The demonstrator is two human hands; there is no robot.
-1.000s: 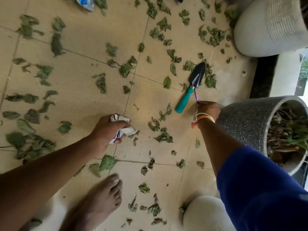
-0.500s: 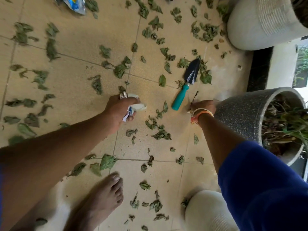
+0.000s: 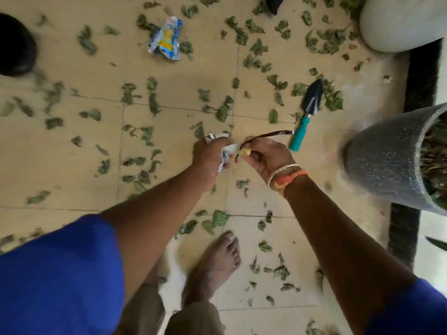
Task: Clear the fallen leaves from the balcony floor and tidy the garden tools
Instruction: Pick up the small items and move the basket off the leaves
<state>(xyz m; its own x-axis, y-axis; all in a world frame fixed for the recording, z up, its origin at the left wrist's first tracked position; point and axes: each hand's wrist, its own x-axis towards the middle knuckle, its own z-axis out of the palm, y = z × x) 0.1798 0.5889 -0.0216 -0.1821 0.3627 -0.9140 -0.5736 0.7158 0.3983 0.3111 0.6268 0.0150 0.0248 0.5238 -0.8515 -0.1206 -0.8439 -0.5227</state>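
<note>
Several dry green leaves (image 3: 222,110) lie scattered over the beige tiled balcony floor (image 3: 92,151). A trowel (image 3: 306,117) with a black blade and teal handle lies on the tiles, right of my hands. My left hand (image 3: 210,158) grips a crumpled white wrapper (image 3: 226,151) above the floor. My right hand (image 3: 267,157) is close beside it and pinches a thin dark strip of litter (image 3: 268,135) that sticks out to the right. The two hands almost touch.
A grey speckled pot (image 3: 387,160) with a plant stands at the right. A white pot (image 3: 401,22) sits at the top right, a black round object (image 3: 14,44) at the far left. A blue and yellow wrapper (image 3: 165,39) lies ahead. My bare foot (image 3: 215,264) stands below.
My right hand has lifted from the floor beside the trowel with the dark strip and come to my left hand. The view has risen and swung, showing more floor ahead.
</note>
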